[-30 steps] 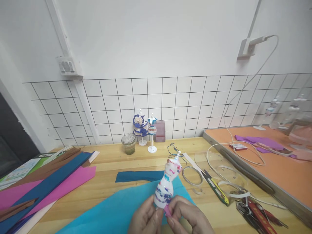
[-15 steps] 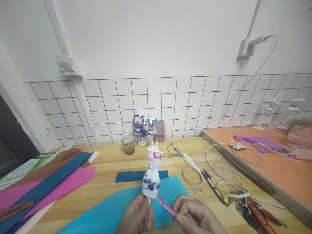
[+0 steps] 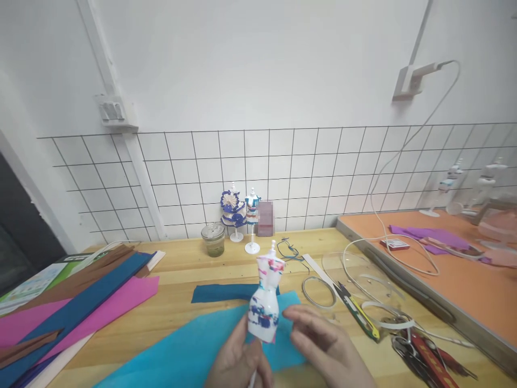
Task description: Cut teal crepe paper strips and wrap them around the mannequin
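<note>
A small white dress-form mannequin, marked with pink, blue and purple patches, tilts slightly at the front centre. My left hand is closed around the stem beneath its torso. To the right of its hips is my right hand, thumb and fingers apart with nothing visible between them. A scrap of pink shows at the mannequin's lower edge; the rest of that strip is hidden. Under both hands lies a turquoise sheet, and a dark teal strip runs behind the mannequin.
Coloured sheets are piled at left. A lidded jar and two dressed mannequins stand by the wall. A ring of tape, a utility knife, scissors and a cable lie right, beside a raised orange surface.
The mannequin and my left hand have shifted right. My right hand has let go of the pink strip, its fingers now spread beside the mannequin, and the strip is mostly out of sight.
</note>
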{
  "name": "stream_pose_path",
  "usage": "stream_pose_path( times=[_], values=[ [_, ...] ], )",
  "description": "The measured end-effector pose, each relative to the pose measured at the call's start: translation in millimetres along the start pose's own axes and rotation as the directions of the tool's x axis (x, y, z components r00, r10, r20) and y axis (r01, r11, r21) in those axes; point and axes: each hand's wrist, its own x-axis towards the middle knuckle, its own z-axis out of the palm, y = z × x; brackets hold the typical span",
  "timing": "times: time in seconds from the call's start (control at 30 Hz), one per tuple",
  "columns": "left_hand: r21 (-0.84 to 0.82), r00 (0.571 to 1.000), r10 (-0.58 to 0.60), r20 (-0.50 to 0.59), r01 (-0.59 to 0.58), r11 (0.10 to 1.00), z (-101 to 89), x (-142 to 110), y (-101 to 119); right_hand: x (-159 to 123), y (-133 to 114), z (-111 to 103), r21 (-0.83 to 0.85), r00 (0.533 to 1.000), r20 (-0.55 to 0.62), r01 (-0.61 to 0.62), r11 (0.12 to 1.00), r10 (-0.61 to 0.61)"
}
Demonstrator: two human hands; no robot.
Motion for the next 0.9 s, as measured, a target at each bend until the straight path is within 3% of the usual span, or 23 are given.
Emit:
stream_pose_path(
  times=[0.13,0.23,0.3,0.4,0.47,0.53,0.63,0.7,0.83,0.9],
  values=[
    [0.03,0.999,-0.027,0.027,0.026,0.999,4.1,4,-11,-7,10,19,0.223,0.964,0.246,-0.157,0.962,0.1],
    [0.193,0.994,0.091,-0.052,-0.08,0.978,-3.7,8,-18,-6,15,22,0.169,0.96,0.236,-0.193,0.966,0.151],
    [0.401,0.964,0.221,-0.146,-0.146,0.904,-9.6,10,-22,-5,14,19,0.037,0.968,0.201,-0.162,0.986,0.151],
    [0.692,0.894,0.406,-0.19,-0.171,0.701,-13.4,11,-29,-5,9,16,-0.135,0.97,0.205,-0.104,0.985,0.131],
    [0.777,0.842,0.514,-0.165,-0.21,0.593,-12.1,11,-32,-6,8,14,-0.207,0.973,0.211,-0.054,0.977,0.098],
    [0.802,0.805,0.573,-0.153,-0.238,0.548,-10.0,10,-33,-7,9,13,-0.271,0.976,0.21,-0.003,0.963,0.062],
    [0.773,0.802,0.572,-0.169,-0.253,0.582,-9.1,8,-26,-11,13,11,-0.387,0.979,0.198,0.126,0.914,-0.051],
    [0.713,0.818,0.537,-0.205,-0.252,0.655,-10.3,6,-16,-12,14,10,-0.412,0.976,0.159,0.203,0.888,-0.149],
    [0.385,0.949,0.2,-0.243,-0.095,0.918,-11.7,4,-2,-9,8,6,-0.366,0.971,0.172,0.218,0.904,-0.165],
    [0.138,0.978,0.06,-0.199,-0.033,0.99,-10.6,4,0,-7,3,3,-0.339,0.975,0.194,0.168,0.926,-0.106]
  ],
)
